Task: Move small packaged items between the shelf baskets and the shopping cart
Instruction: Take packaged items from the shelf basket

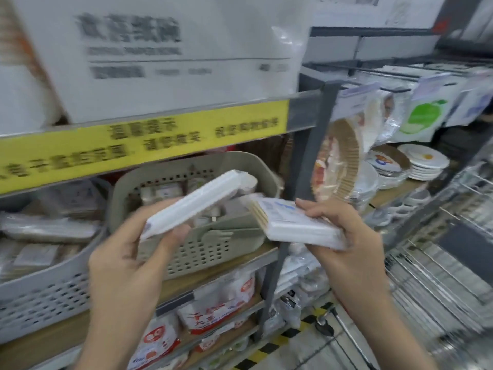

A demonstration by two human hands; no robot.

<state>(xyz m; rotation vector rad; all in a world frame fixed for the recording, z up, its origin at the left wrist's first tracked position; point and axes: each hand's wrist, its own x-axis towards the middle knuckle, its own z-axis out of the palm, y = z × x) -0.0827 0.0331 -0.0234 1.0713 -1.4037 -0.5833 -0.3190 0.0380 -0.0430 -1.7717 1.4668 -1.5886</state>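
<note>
Head view: my left hand [125, 260] grips a flat white packet [192, 201], long axis pointing into the beige perforated basket [202, 257] just beyond, nearer than my right hand [346, 236] clamping its blue-labelled packet [296, 225].

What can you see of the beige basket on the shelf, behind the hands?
The beige basket looks like moulded plastic, with rounded corners and walls pierced by rows of small square holes. It sits upright on the middle shelf, beside a grey basket to its left. Small wrapped packs lie inside. A handle-like cutout shows on the front rim. Both hands and their packs hide part of it; neither hand clearly touches it.
</note>
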